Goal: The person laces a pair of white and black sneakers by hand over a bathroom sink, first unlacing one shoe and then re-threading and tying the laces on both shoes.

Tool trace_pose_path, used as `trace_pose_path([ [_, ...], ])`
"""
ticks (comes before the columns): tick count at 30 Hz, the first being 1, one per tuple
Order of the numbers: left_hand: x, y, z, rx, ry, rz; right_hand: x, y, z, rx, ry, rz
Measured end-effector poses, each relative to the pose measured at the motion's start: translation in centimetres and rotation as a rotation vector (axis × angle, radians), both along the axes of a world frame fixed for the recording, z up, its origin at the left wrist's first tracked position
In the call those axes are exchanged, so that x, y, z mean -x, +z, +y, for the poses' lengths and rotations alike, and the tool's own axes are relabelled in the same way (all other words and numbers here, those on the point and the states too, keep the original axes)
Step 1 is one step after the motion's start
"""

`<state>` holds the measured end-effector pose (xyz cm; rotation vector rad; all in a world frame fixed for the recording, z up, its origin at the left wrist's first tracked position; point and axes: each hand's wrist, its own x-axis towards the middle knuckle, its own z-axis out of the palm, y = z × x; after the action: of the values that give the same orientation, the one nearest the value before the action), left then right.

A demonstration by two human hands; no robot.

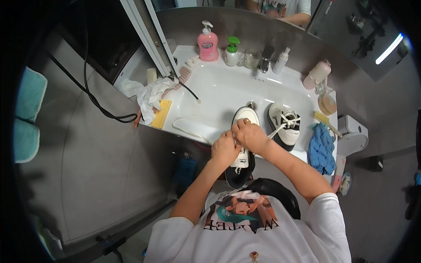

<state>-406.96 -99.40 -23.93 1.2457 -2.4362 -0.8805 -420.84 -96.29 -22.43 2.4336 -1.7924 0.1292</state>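
Observation:
A white and black sneaker (241,163) rests across the front rim of the sink, toe pointing away from me and dark heel opening toward me. My left hand (226,149) is closed in a pinch over its lacing, with a long white shoelace (191,132) trailing left from it into the basin. My right hand (250,136), also closed, works right beside it on the shoe's lacing; the fingertips of both hands nearly meet. To the right, a second black and white sneaker (287,138) stands with its laces done up. Between it and my right hand stretches a white lace (275,130).
The white sink (215,83) carries a pink pump bottle (207,44), a green-topped bottle (231,52), a glass cup (252,58) and a dark faucet (265,59) along its back. At left lie white cloth (149,98) and a yellow sponge (162,115); at right, a blue cloth (322,149) and brush (327,122).

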Motion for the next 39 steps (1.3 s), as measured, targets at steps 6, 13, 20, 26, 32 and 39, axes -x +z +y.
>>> trace_pose_path([
  [6,0.9,-0.2,-0.6,-0.014,-0.06,-0.07,1.5,0.0,-1.7,-0.09,0.199,0.306],
  [13,0.2,0.8,-1.2,0.029,-0.24,-0.022,4.4,-1.0,-0.2,0.019,-0.192,-0.264],
  [20,0.8,0.6,-0.9,0.065,-0.216,-0.041,2.7,2.9,0.3,0.013,-0.227,-0.307],
  [26,1.1,0.9,-0.9,0.04,-0.195,-0.062,3.3,1.7,-0.5,-0.04,0.124,-0.121],
  [32,1.0,0.6,-1.0,0.086,-0.211,-0.038,3.3,1.2,-0.9,-0.007,0.247,0.075],
  [39,0.3,0.9,-0.6,0.084,-0.235,-0.008,9.3,0.4,-0.7,0.27,-0.389,-0.473],
])
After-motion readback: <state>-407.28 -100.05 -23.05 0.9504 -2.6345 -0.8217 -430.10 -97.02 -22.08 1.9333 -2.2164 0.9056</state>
